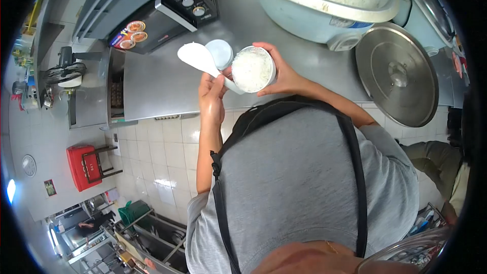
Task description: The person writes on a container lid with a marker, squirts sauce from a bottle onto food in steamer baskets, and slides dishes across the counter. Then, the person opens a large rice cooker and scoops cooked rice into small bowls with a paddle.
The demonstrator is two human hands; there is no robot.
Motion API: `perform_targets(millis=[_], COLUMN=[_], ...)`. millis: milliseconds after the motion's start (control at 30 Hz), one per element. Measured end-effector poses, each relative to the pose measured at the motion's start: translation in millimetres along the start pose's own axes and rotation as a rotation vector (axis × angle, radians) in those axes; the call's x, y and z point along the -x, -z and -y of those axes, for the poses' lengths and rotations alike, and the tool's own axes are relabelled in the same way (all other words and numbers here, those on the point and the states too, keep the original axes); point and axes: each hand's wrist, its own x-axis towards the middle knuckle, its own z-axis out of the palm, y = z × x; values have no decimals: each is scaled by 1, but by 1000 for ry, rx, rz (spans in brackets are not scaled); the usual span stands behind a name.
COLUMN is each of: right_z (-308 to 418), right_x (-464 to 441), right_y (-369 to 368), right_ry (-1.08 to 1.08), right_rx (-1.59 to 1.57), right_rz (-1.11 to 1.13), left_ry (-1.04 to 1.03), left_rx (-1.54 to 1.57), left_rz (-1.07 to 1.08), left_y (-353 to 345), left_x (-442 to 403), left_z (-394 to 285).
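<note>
My left hand (212,96) is closed around the handle of a white rice paddle (195,58), whose broad blade points up and to the left. In my right hand (285,74) is a round white cup (274,72), filled to the rim with cooked white rice (251,69). The two hands are close together above the counter's front edge, with the paddle's handle end right beside the cup. Just behind the paddle, a pale round container or lid (221,52) sits on the counter, partly covered by the blade.
A large pale-blue tub (289,18) heaped with rice stands at the back of the steel counter (157,78). A big round metal lid (375,71) leans at the right. A black microwave (177,20) is at the back left. Another person's legs (436,165) show at far right.
</note>
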Motion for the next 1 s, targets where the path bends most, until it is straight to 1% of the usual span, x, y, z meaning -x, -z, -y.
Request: perform_targets(millis=[33, 133, 167, 233, 300, 400, 533, 633, 833, 1000], right_z=[-14, -48, -54, -63, -81, -80, -74, -76, -86, -86], right_x=[4, 11, 13, 16, 19, 18, 17, 20, 27, 31], right_y=[2, 1, 2, 5, 9, 12, 12, 13, 19, 21], right_ry=[-24, -90, -126, -194, -170, -162, -172, -157, -134, -168], right_rx=[58, -11, 17, 76, 112, 151, 158, 234, 210, 190], right_rz=[26, 30, 42, 68, 80, 106, 112, 93, -4, -31], left_ry=[34, 82, 87, 118, 147, 165, 164, 163, 160, 159], left_rx=[16, 30, 36, -17, -69, 5, 3, -7, 21, 20], left_rz=[-36, -110, -138, -140, -136, -162, -164, -164, -160, -182], left_y=[9, 20, 25, 31, 34, 32, 31, 29, 24, 31], left_x=[-1, -3, -6, -10, -12, -11, -11, -10, -7, -7], left_z=[17, 45, 54, 68, 79, 86, 86, 85, 83, 86])
